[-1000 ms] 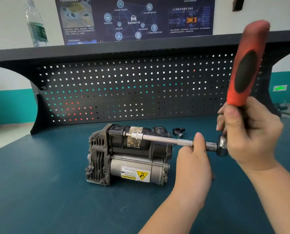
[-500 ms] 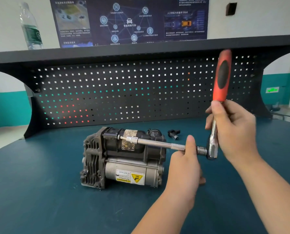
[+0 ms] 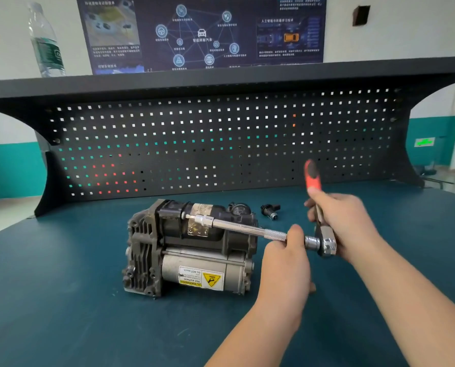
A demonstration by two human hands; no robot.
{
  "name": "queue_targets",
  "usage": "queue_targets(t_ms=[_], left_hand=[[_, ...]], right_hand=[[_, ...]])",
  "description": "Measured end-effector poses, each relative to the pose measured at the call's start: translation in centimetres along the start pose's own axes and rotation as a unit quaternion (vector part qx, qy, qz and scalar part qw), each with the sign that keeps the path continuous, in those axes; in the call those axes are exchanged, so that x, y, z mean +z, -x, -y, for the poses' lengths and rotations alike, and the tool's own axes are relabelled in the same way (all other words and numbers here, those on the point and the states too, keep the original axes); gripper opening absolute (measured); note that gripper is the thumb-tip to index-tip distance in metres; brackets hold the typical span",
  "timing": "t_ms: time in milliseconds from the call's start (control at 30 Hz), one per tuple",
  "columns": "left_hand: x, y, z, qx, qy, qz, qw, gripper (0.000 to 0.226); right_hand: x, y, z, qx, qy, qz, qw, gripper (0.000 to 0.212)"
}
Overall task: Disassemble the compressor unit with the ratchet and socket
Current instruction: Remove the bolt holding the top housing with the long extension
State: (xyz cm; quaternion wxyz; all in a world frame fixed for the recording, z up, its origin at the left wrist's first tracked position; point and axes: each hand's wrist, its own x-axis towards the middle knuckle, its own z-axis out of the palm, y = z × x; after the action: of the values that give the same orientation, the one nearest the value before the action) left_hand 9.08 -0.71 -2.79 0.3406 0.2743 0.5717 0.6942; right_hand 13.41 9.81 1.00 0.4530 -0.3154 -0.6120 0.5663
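Observation:
The compressor unit (image 3: 189,250), dark with a silver motor and a yellow warning label, lies on the blue bench. A long chrome extension bar with a socket (image 3: 237,227) reaches from the ratchet head to a bolt on the unit's upper left. My left hand (image 3: 284,260) grips the bar near its knurled end. My right hand (image 3: 345,223) holds the ratchet (image 3: 325,241) by its shaft, just above the chrome head. Its red and black handle (image 3: 312,174) points up and away, blurred by motion.
A small black fitting (image 3: 270,211) lies on the bench (image 3: 62,287) behind the unit. A black pegboard (image 3: 221,144) rises at the back, topped by a shelf with a water bottle (image 3: 46,41) on its left end.
The ratchet handle has swung away from me toward the pegboard, from leaning near the camera to pointing up and back. My left hand has stayed on the extension bar.

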Motion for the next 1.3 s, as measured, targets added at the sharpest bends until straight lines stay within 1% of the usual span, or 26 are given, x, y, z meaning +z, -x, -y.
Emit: queue_targets(t_ms=[67, 133, 200, 233, 267, 333, 400, 433, 467, 500, 533, 567, 600, 667, 700, 767, 833, 900, 933, 1000, 1033, 1100, 1133, 1200, 1267, 1300], left_hand=[[0.0, -0.1, 0.3, -0.014, -0.016, 0.005, 1.000, 0.038], [0.1, -0.2, 0.2, -0.009, -0.012, 0.020, 1.000, 0.042], [0.2, -0.2, 0.0, -0.001, 0.009, 0.034, 0.999, 0.042], [0.2, -0.1, -0.2, 0.001, 0.019, 0.041, 0.999, 0.041], [0.2, 0.0, -0.2, 0.005, 0.023, 0.046, 0.999, 0.040], [0.2, 0.1, -0.2, 0.018, 0.019, 0.053, 0.998, 0.040], [0.3, 0.1, -0.3, 0.037, 0.027, 0.064, 0.997, 0.042], [0.4, 0.1, -0.4, 0.047, 0.038, 0.072, 0.996, 0.044], [0.4, 0.0, -0.5, 0.055, 0.050, 0.079, 0.994, 0.049], [0.4, -0.1, -0.5, 0.059, 0.056, 0.082, 0.993, 0.053], [0.4, -0.3, -0.4, 0.056, 0.054, 0.082, 0.994, 0.055], [0.4, -0.4, -0.3, 0.047, 0.048, 0.076, 0.995, 0.055], [0.3, -0.5, -0.2, 0.035, 0.043, 0.067, 0.996, 0.051], [0.1, -0.5, -0.1, 0.013, 0.037, 0.055, 0.998, 0.039], [0.0, -0.5, -0.1, 0.006, 0.036, 0.055, 0.998, 0.037], [-0.1, -0.6, -0.2, 0.003, 0.033, 0.055, 0.998, 0.042], [-0.1, -0.5, -0.3, 0.013, 0.035, 0.062, 0.997, 0.043], [0.0, -0.2, -0.3, 0.017, 0.047, 0.063, 0.997, 0.041], [0.1, -0.1, -0.3, 0.019, 0.053, 0.064, 0.996, 0.042], [0.3, -0.2, -0.4, 0.031, 0.068, 0.068, 0.995, 0.044], [0.4, -0.2, -0.6, 0.039, 0.079, 0.071, 0.994, 0.045], [0.5, -0.4, -0.8, 0.051, 0.094, 0.074, 0.992, 0.046], [0.4, -0.5, -0.8, 0.048, 0.086, 0.068, 0.993, 0.046], [0.1, -0.5, -0.4, 0.028, 0.049, 0.048, 0.997, 0.041], [-0.3, -0.5, -0.1, 0.003, 0.033, 0.036, 0.999, 0.037], [-0.4, -0.6, -0.1, -0.008, 0.039, 0.033, 0.999, 0.038]], right_hand=[[-0.1, 0.7, 0.7, -0.196, 0.016, -0.061, 0.979, 0.033], [-0.3, 1.4, 1.0, -0.398, -0.001, -0.063, 0.915, 0.031], [-0.4, 2.1, 0.7, -0.518, 0.021, -0.038, 0.854, 0.027], [-0.3, 2.3, 0.6, -0.530, 0.022, -0.029, 0.847, 0.026], [-0.3, 2.1, 0.7, -0.512, 0.014, -0.027, 0.858, 0.027], [-0.2, 1.7, 1.3, -0.407, -0.023, -0.044, 0.912, 0.031], [-0.2, 0.9, 1.4, -0.207, -0.053, -0.050, 0.976, 0.035], [-0.3, 0.4, 1.1, -0.087, -0.068, -0.029, 0.993, 0.036], [-0.3, 0.1, 0.7, 0.016, -0.092, 0.005, 0.996, 0.034], [-0.2, 0.0, 0.3, 0.086, -0.119, 0.035, 0.989, 0.029], [0.0, -0.1, 0.0, 0.115, -0.132, 0.048, 0.983, 0.026], [0.0, -0.2, -0.2, 0.105, -0.122, 0.044, 0.986, 0.027], [-0.1, -0.2, -0.2, 0.059, -0.097, 0.028, 0.993, 0.030], [-0.3, 0.3, 0.8, -0.098, -0.058, -0.007, 0.993, 0.034], [-0.5, 0.8, 1.4, -0.189, -0.050, -0.010, 0.981, 0.033], [-0.8, 1.7, 2.1, -0.358, -0.037, 0.013, 0.933, 0.028], [-0.8, 2.5, 2.2, -0.437, -0.028, 0.039, 0.898, 0.024], [-0.7, 2.3, 2.5, -0.404, -0.037, 0.048, 0.913, 0.026], [-0.7, 1.9, 2.6, -0.350, -0.054, 0.047, 0.934, 0.029], [-0.8, 0.8, 2.4, -0.160, -0.105, 0.046, 0.980, 0.033], [-1.0, 0.3, 2.1, -0.043, -0.118, 0.063, 0.990, 0.033], [-0.9, -0.1, 1.1, 0.142, -0.121, 0.119, 0.975, 0.031], [-0.7, -0.2, 0.5, 0.181, -0.118, 0.133, 0.967, 0.029], [-0.4, -0.3, 0.1, 0.152, -0.104, 0.110, 0.977, 0.027], [-0.3, -0.2, 0.5, 0.004, -0.102, 0.061, 0.993, 0.029], [-0.4, 0.0, 1.1, -0.087, -0.111, 0.059, 0.988, 0.029]])
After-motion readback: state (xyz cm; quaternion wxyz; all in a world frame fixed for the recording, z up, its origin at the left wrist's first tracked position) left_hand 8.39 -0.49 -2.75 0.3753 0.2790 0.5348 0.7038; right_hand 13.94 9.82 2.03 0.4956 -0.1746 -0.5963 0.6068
